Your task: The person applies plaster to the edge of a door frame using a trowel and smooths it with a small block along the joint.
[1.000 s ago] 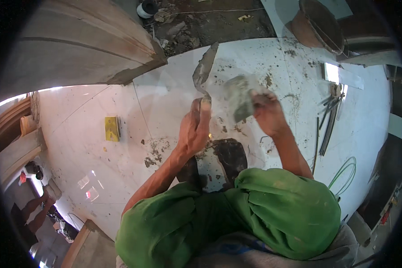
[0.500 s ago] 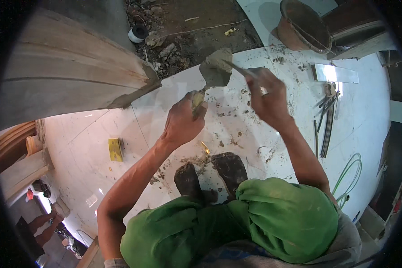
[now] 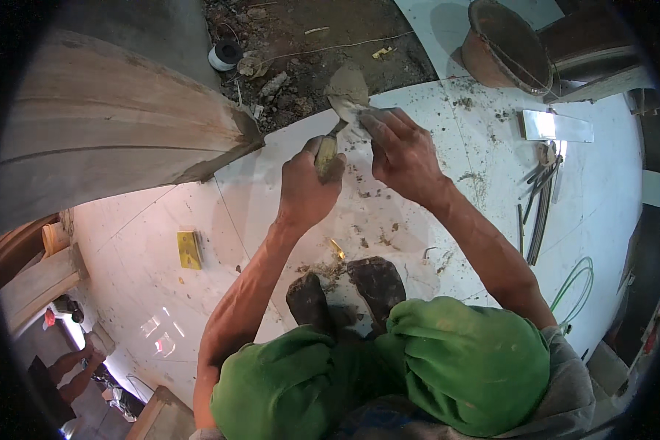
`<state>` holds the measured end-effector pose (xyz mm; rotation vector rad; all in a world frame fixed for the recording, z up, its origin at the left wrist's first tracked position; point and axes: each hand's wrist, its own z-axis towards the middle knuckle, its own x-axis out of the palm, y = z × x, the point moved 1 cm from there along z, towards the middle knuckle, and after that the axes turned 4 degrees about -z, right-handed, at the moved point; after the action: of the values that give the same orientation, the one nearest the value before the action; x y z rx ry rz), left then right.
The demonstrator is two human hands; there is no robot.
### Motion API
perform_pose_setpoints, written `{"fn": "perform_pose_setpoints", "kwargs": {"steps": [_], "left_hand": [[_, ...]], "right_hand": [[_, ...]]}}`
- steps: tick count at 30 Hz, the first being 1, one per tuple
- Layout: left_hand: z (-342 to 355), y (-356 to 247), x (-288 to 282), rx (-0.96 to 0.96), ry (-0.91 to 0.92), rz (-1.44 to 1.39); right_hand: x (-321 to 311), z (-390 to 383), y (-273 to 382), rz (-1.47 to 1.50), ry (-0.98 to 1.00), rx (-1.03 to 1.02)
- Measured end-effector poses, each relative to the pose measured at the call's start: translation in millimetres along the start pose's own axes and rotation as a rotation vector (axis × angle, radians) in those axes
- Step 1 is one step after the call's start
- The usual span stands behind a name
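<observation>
At the far left, beside the white floor [image 3: 136,286], we see an orange container [image 3: 53,239], of which the inside does not show to us. More to the right, a yellow block [image 3: 189,250] lies on the floor, and a white spool [image 3: 217,60] sits at the border of the dark soil [image 3: 352,18]. Next comes the left hand [image 3: 308,191]: its fingers are closed around the handle of a trowel [image 3: 347,86], which points away from the person, its blade above the edge of the soil. The right hand [image 3: 411,158] is bent in, with its fingers close together at the lower part of this blade. Something pale shows beside them, but we cannot tell if they grasp it or only touch the trowel. Further right stands a brown bucket [image 3: 484,62], tilted; its interior is dark, so we cannot make out any content. At the right, a green cable [image 3: 585,282] lies coiled, partly hidden behind the arm.
</observation>
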<state>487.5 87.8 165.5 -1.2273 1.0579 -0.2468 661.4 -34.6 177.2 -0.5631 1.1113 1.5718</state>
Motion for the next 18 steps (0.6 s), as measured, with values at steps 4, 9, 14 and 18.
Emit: {"fn": "perform_pose_setpoints", "kwargs": {"steps": [4,9,14,18], "left_hand": [[-3,8,-3,-0.049,-0.005,-0.013],[-3,9,-5,-0.096,0.017,-0.042],[-17,17,-7,-0.140,0.016,-0.109],[-19,17,3,-0.108,-0.017,-0.187]], "right_hand": [[8,14,-5,0.061,0.025,0.044],[38,24,-23,0.056,0.006,0.046],[61,52,-76,0.094,-0.063,0.138],[67,80,-113,0.112,-0.026,0.258]]}}
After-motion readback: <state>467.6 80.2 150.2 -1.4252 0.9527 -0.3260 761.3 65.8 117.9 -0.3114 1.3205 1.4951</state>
